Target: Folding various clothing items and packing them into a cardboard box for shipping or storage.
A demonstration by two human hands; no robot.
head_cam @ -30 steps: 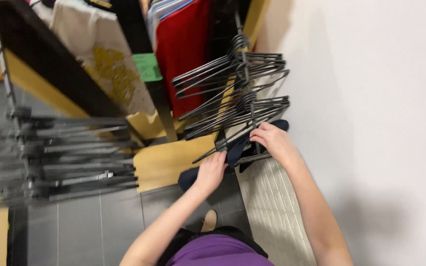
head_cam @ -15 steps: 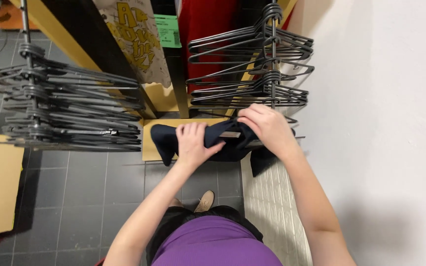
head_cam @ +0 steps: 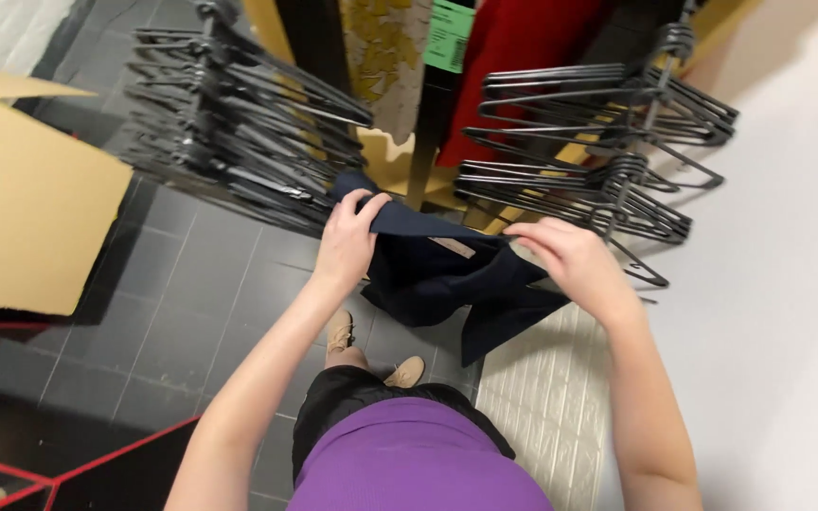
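left hand [head_cam: 345,241]: fingers curled, gripping dark navy fabric garment [head_cam: 437,279] | right hand [head_cam: 575,260]: pinching its other edge, fingertips hidden | black wire hangers [head_cam: 608,189]: hooks cut off

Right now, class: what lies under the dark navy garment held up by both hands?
Under the navy garment: grey floor tiles and two tan shoes. The floor directly beneath its folds is covered.
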